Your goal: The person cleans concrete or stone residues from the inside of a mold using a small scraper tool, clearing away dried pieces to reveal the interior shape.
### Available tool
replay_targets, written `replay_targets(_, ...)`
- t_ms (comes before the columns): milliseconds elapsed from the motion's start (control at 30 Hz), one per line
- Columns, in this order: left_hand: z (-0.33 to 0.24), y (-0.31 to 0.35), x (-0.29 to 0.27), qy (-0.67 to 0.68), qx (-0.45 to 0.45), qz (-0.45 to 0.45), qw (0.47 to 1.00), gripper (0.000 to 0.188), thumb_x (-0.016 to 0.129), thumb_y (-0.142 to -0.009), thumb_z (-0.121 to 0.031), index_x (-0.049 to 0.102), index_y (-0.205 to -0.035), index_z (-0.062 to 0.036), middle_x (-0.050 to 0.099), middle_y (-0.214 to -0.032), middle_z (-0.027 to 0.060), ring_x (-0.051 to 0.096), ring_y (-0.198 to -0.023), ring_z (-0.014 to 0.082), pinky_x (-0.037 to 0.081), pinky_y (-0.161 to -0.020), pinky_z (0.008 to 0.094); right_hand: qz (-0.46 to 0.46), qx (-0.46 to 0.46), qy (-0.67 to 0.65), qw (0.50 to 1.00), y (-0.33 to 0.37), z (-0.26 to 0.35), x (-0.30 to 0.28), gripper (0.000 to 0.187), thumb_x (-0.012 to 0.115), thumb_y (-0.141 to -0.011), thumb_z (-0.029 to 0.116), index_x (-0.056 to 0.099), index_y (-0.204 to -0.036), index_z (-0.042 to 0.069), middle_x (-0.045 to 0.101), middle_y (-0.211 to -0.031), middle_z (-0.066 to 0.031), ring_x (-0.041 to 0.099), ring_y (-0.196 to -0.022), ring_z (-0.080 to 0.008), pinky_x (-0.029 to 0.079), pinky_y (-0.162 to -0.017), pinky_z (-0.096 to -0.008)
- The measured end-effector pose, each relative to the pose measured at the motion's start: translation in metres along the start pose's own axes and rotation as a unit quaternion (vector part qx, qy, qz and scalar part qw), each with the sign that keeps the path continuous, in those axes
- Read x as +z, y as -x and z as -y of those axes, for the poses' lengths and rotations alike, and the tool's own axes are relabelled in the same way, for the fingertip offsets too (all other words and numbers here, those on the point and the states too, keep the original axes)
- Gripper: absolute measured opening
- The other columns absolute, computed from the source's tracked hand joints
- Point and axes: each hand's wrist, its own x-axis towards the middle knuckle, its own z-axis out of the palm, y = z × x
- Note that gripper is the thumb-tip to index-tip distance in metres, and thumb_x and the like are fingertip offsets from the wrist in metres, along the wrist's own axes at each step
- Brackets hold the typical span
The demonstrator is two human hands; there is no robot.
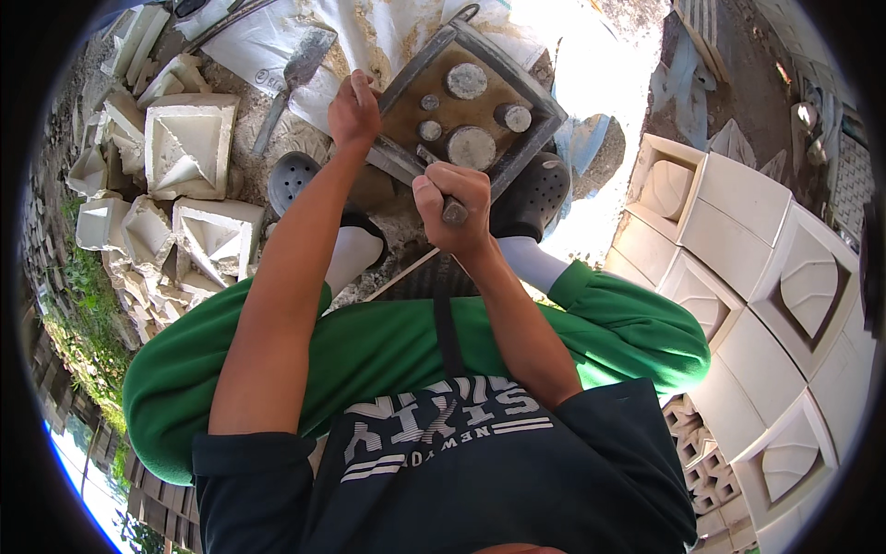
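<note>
Far left: pile of broken off-white blocks, chalky and matte, chipped edges, square faces with angular hollows, stacked loosely.

Next, flat trowel, grey crusted blade on a pale creased sheet, handle slanting toward the person. Left shoe just below: dark grey clog, round holes.

Left hand at the left corner of the box. Fingers curled well in; can't tell if they have hold of the rim.

Box is ahead of the person, by the shoes, set like a diamond with one corner pointing away. Shallow square tray, thick dark-grey walls, rough and dusty, wire loop at the far corner. Floor of it is brown, smooth-looking with smudges. Five round stubs stand up from it, pale grey speckled tops: two small ones on the left, two big, one medium on the right.

Right hand over the near walls, fingers closed tight round a tool. Dark blunt butt faces the person, narrow end pokes out over the box's near-left side.

Right shoe, same clog type, beside the box. Far right: cream blocks, smooth, crisp-edged, square recesses with curved leaf-like shapes, set in rows.
</note>
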Motion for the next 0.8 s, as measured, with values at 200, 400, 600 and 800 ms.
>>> replay_targets(200, -0.006, 0.002, -0.002, -0.022, 0.018, 0.0, 1.0, 0.052, 0.036, -0.104, -0.044, 0.071, -0.101, -0.0062, 0.073, -0.078, 0.0099, 0.07, -0.082, 0.0335, 0.051, -0.079, 0.0447, -0.043, 0.018, -0.015, 0.999, 0.024, 0.0, -0.022, 0.023, 0.057, -0.081, -0.003, 0.042, -0.063, -0.003, 0.039, -0.055, -0.0084, 0.037, -0.047, -0.0213, 0.031, -0.046, -0.0343)
replay_targets(400, 0.002, -0.003, -0.004, -0.037, 0.018, -0.01, 0.999, 0.052, 0.037, -0.103, -0.045, 0.072, -0.1, -0.0066, 0.073, -0.078, 0.0096, 0.07, -0.082, 0.0336, 0.052, -0.078, 0.0452, -0.041, -0.058, -0.063, 0.995, 0.022, 0.026, -0.038, 0.018, 0.052, -0.081, -0.003, 0.044, -0.064, -0.006, 0.043, -0.058, -0.0092, 0.04, -0.049, -0.02, 0.034, -0.048, -0.0334)
replay_targets(600, -0.002, -0.002, 0.001, -0.038, 0.016, -0.009, 0.999, 0.052, 0.038, -0.103, -0.045, 0.072, -0.099, -0.0068, 0.073, -0.078, 0.0096, 0.07, -0.082, 0.0349, 0.052, -0.078, 0.0459, -0.037, 0.07, 0.001, 0.997, 0.034, 0.001, -0.051, 0.025, 0.056, -0.078, -0.001, 0.039, -0.059, -0.001, 0.033, -0.054, -0.007, 0.032, -0.046, -0.0201, 0.027, -0.046, -0.0359)
replay_targets(800, 0.0, 0.001, -0.004, -0.043, 0.011, 0.009, 0.999, 0.054, 0.037, -0.103, -0.046, 0.071, -0.103, -0.0043, 0.073, -0.082, 0.0115, 0.07, -0.081, 0.0298, 0.051, -0.079, 0.0414, -0.062, 0.013, -0.049, 0.997, 0.045, 0.007, -0.052, 0.025, 0.055, -0.078, 0.001, 0.04, -0.058, -0.002, 0.037, -0.054, -0.0061, 0.034, -0.046, -0.0175, 0.027, -0.045, -0.0337)
